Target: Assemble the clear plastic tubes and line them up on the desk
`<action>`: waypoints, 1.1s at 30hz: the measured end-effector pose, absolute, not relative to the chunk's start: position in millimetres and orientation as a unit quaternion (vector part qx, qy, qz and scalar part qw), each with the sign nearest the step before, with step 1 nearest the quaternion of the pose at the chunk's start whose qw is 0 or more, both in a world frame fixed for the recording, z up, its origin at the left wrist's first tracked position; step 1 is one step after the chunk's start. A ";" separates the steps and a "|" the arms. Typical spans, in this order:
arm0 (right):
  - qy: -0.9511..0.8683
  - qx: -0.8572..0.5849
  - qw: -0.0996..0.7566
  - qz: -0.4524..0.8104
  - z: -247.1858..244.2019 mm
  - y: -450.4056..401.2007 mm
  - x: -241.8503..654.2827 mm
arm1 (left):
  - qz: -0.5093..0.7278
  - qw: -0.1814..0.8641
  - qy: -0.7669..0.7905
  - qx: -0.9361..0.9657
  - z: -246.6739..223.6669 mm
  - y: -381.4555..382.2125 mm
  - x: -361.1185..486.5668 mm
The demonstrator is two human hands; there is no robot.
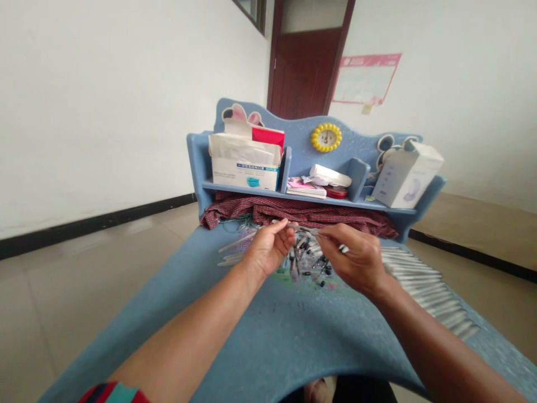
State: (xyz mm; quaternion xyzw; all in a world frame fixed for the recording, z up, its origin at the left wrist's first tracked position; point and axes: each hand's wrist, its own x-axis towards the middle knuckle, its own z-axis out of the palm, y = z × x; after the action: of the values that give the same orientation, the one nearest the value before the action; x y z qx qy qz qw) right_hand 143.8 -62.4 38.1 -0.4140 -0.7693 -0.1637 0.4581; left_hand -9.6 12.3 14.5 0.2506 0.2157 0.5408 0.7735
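Note:
A slim pale pen (pixel 305 228) is stretched level between my two hands, above the blue desk. My left hand (pixel 269 247) is closed on its left end, thumb on top and fingers curled under. My right hand (pixel 356 256) pinches the other end; its fingertips hide what exactly is gripped there. Beneath them lies a loose heap of pen parts (pixel 308 263), clear pieces mixed with black caps. Some clear pen barrels (pixel 235 245) lie left of my left hand. Beyond my right forearm, many similar pens (pixel 432 291) are laid side by side in a row.
A blue shelf (pixel 247 189) stands along the desk's far edge, with a mask box (pixel 245 170), a stack of booklets (pixel 308 189), a red tin (pixel 336 192) and a white box (pixel 406 176). Checked cloth (pixel 302 210) is bunched below it. The desk's near edge (pixel 335 374) curves inward.

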 end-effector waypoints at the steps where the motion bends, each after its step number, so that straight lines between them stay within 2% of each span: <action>1: -0.778 -0.427 0.432 -0.163 39.7 -56.2 141.2 | 0.537 0.776 0.216 0.251 14.5 11.6 -8.7; 6: -0.791 -0.534 0.268 -0.132 49.2 -40.8 138.4 | 0.546 0.770 0.226 0.239 16.2 12.7 -8.0; 12: -0.823 -0.566 0.000 -0.048 27.9 -46.3 160.3 | 0.573 0.760 0.231 0.201 17.4 18.4 -11.2; 14: -0.826 -0.561 -0.039 -0.033 16.8 -47.2 163.3 | 0.574 0.760 0.231 0.199 16.9 18.8 -11.2; 19: -0.824 -0.563 -0.068 -0.003 0.5 -43.7 161.7 | 0.567 0.762 0.224 0.218 14.0 18.1 -10.4; 21: -0.828 -0.558 -0.052 0.017 -0.4 -40.1 163.1 | 0.560 0.763 0.225 0.231 12.9 17.7 -10.8; 23: -0.839 -0.543 0.010 0.047 2.2 -36.5 166.0 | 0.556 0.761 0.229 0.246 12.4 17.2 -11.3; 29: -0.744 -0.482 0.438 0.147 17.4 -31.9 159.5 | 0.565 0.745 0.236 0.266 12.4 15.5 -12.1; 31: -0.728 -0.447 0.508 0.107 18.5 -33.1 151.6 | 0.564 0.744 0.238 0.267 12.2 14.9 -12.2; 33: -0.739 -0.418 0.527 0.037 17.2 -34.8 144.8 | 0.563 0.744 0.240 0.269 11.6 14.3 -12.1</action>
State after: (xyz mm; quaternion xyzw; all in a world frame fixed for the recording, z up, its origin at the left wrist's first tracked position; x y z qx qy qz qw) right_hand 144.8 -34.8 17.2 -0.4184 -0.7389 0.0371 0.5269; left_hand -12.1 14.3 11.6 0.2693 0.2398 0.5632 0.7435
